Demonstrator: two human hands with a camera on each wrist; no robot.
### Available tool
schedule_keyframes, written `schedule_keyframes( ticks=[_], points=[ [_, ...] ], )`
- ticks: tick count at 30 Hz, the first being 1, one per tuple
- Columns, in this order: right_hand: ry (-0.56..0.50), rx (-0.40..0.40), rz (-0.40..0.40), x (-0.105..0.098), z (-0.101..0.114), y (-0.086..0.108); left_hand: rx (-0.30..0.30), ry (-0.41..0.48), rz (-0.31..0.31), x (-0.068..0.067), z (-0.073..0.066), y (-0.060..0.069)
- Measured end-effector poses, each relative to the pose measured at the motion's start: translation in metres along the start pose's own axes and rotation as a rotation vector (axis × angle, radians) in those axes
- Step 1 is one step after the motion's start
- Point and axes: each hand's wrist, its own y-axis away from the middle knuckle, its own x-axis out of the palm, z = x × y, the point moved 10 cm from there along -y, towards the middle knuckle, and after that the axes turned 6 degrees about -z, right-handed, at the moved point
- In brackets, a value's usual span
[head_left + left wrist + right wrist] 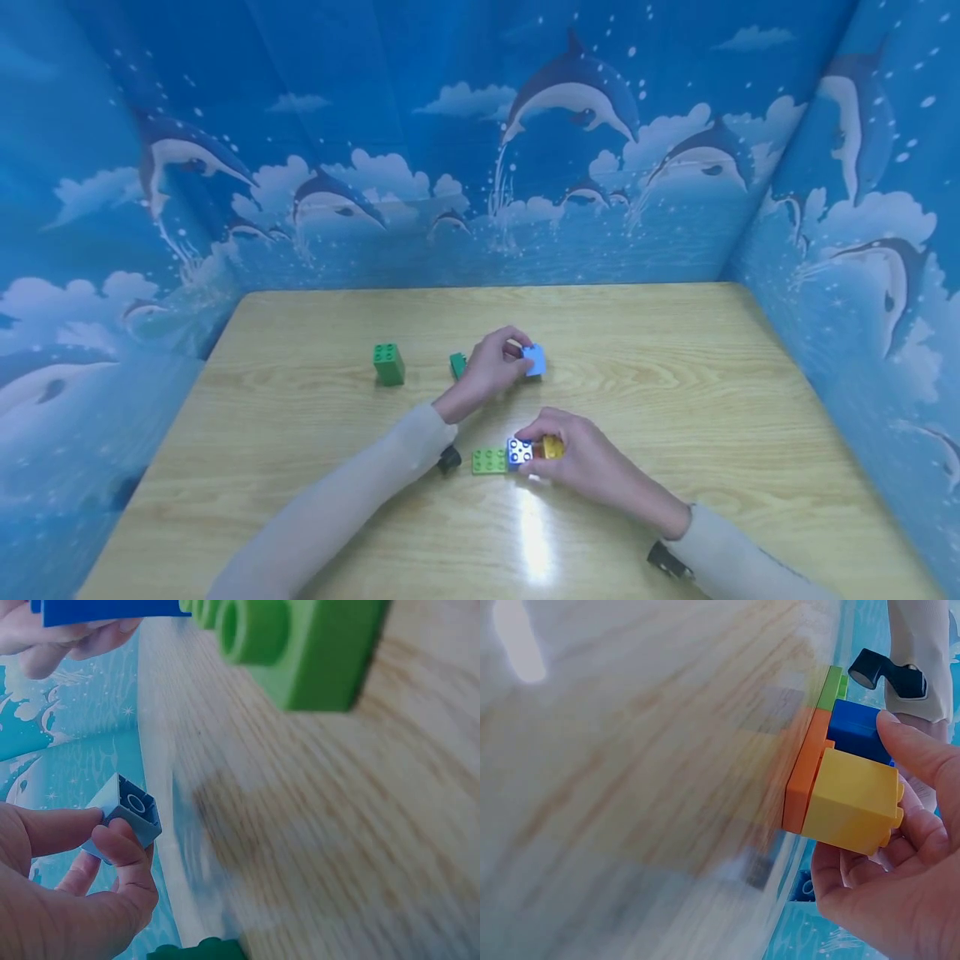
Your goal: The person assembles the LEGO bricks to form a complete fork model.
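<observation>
My left hand (491, 364) pinches a light blue brick (534, 360) between thumb and fingers. In the left wrist view, the hollow underside of this light blue brick (135, 806) shows, tilted and apart from the table surface. Lower in the head view, my right hand (581, 454) grips a blue brick (520, 451) with thumb and fingertips. That blue brick (855, 729) sits on a low row of an orange brick (799, 787) and a light green brick (830, 688). Beside it on the orange brick stands a yellow brick (855, 799), partly within the curve of my right hand.
A tall green brick (388, 364) stands upright at the left on the wooden table (675, 358). A dark green brick (458, 365) lies behind my left wrist, partly covered. Curtains with dolphins (570, 92) enclose the table's back and sides.
</observation>
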Motion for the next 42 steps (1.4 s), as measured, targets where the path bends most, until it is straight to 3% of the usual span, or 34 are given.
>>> schedule_keyframes(
  ticks=[14, 19, 26, 32, 42],
  points=[
    [0.007, 0.01, -0.004, -0.001, -0.001, 0.0, 0.049, 0.024, 0.0, -0.014, -0.007, 0.018],
    [-0.005, 0.011, -0.003, -0.002, 0.0, 0.001, 0.076, 0.07, 0.011, -0.019, -0.008, 0.023],
    [-0.009, 0.008, 0.005, 0.0, 0.001, 0.001, 0.081, 0.111, 0.004, -0.031, 0.002, 0.032],
    [-0.004, 0.022, 0.008, 0.0, 0.0, 0.001, 0.071, 0.078, -0.037, -0.045, 0.012, 0.044],
    [-0.001, 0.005, -0.001, -0.001, 0.002, 0.002, 0.064, 0.045, -0.018, -0.056, 0.025, 0.064]
  ],
)
